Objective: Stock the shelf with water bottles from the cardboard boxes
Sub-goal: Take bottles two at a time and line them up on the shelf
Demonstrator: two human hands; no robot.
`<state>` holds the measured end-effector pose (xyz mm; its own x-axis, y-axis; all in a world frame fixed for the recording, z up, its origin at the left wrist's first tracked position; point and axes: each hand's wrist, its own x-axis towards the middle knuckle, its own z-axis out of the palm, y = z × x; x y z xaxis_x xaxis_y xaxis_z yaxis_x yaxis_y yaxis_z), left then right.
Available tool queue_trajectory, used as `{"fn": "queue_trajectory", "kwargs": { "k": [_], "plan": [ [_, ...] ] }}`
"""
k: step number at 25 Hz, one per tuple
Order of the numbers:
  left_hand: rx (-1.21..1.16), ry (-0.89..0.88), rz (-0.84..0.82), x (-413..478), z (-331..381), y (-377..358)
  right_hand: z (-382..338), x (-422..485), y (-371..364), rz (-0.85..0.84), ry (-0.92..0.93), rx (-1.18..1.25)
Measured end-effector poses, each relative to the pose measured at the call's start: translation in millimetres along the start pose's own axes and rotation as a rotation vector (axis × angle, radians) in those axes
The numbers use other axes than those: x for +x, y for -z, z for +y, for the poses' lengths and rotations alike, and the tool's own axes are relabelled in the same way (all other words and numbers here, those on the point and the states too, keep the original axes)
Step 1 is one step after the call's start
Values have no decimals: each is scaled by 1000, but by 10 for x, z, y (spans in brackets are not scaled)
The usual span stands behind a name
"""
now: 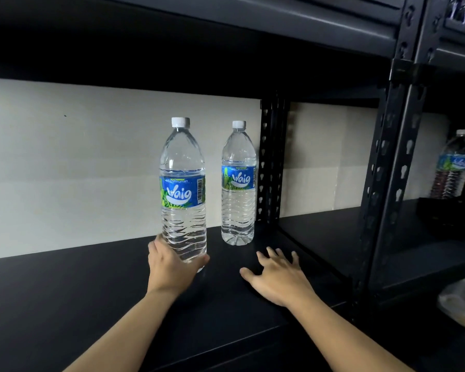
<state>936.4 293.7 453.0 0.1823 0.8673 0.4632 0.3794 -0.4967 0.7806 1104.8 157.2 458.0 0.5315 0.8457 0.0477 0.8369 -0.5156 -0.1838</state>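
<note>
Two clear water bottles with white caps and blue labels stand upright over the black shelf board (65, 304). My left hand (169, 267) grips the base of the nearer bottle (183, 189), fingers curled round its bottom. The second bottle (238, 183) stands farther back, at the right end of the shelf beside a black perforated upright (270, 162). My right hand (277, 275) lies on the shelf board with fingers spread, in front of that second bottle and holding nothing. No cardboard boxes are in view.
A pale wall (78, 162) backs the shelf. Another shelf board (253, 20) hangs overhead. In the neighbouring bay to the right stand another water bottle (452, 165) and dark items; a plastic-wrapped thing (459, 304) lies lower right. The shelf stretches bare to the left.
</note>
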Motion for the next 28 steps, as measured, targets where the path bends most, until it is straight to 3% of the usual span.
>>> {"fn": "queue_trajectory", "kwargs": {
  "k": [13,23,28],
  "plan": [
    [9,207,-41,301,25,-187,-8,-22,73,-19,-8,69],
    [21,275,4,308,-6,-176,2,11,43,-2,2,70],
    [28,225,-12,315,-62,-186,8,8,42,2,-2,90]
  ]
}}
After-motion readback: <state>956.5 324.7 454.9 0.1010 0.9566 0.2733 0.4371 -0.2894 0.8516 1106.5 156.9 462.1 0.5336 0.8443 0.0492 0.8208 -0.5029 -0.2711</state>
